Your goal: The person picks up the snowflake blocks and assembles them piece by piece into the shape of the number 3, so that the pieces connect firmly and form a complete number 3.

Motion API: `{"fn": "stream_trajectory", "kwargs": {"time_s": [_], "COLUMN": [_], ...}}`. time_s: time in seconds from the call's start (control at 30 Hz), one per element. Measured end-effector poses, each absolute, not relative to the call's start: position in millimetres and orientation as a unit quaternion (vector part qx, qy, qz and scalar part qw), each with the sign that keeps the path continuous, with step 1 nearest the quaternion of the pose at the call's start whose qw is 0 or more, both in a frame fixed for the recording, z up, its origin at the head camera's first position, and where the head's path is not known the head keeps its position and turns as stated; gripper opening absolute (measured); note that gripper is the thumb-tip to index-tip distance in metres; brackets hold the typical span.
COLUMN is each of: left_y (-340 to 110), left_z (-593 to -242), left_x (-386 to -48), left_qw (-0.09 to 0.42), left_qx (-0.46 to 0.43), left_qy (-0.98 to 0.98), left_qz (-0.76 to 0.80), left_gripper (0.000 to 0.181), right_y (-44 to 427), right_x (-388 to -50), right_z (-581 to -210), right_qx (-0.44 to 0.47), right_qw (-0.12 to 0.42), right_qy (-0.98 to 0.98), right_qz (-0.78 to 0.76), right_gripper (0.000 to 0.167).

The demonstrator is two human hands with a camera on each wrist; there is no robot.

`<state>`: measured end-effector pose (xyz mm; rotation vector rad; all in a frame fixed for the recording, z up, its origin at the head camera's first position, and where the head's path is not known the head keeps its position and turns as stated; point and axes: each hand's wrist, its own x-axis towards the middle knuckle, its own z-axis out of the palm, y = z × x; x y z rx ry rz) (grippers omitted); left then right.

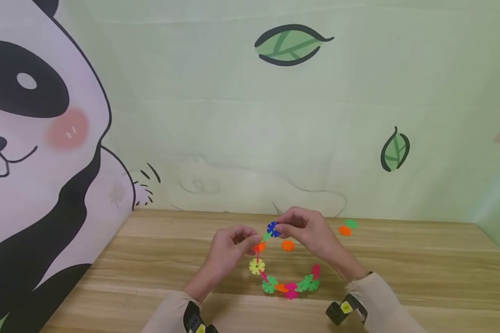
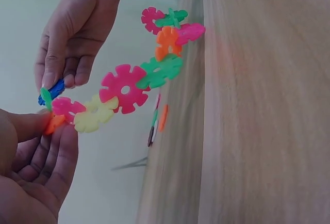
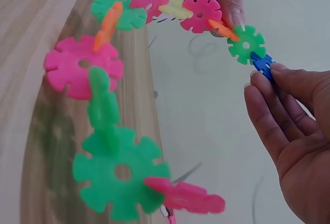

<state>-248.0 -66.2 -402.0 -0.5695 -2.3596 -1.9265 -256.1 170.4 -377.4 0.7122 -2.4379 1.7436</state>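
A curved chain of notched plastic snowflake discs hangs from the hands over the table. My left hand (image 1: 229,249) pinches an orange disc (image 1: 259,247) near the chain's upper left end. Between thumb and fingers, my right hand (image 1: 310,231) holds a blue disc (image 3: 264,66), whose edge meets the notched rim of a green disc (image 3: 246,45). Down from the left hand run pink discs, a yellow disc (image 1: 257,266), then green, orange and pink ones. A pink disc (image 3: 185,195) forms the free end, below the right hand in the head view.
On the wooden table (image 1: 158,259), a loose orange disc (image 1: 288,245) lies behind the chain. Farther right, another orange disc (image 1: 344,231) lies beside a green disc (image 1: 351,224). A backdrop with a printed panda (image 1: 75,129) and leaves rises behind the table.
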Motion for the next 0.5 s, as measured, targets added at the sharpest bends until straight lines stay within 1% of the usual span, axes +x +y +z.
{"fn": "stream_trajectory", "kwargs": {"time_s": [0.23,0.5], "left_y": [-66.8,-67.6], "left_z": [-401.5,-402.7], "left_x": [-250.1,-251.2], "left_qw": [0.006,0.021], "left_qx": [-0.174,-0.149], "left_qy": [-0.749,-0.747], "left_qz": [-0.639,-0.647], "left_gripper": [0.016,0.015], "right_y": [177.8,183.9], "right_x": [-259.2,-260.4], "right_z": [-376.3,-374.6], "right_qx": [0.235,0.199], "right_qw": [0.034,0.04], "right_qy": [-0.79,-0.774], "right_qz": [0.566,0.599], "right_gripper": [0.021,0.021]}}
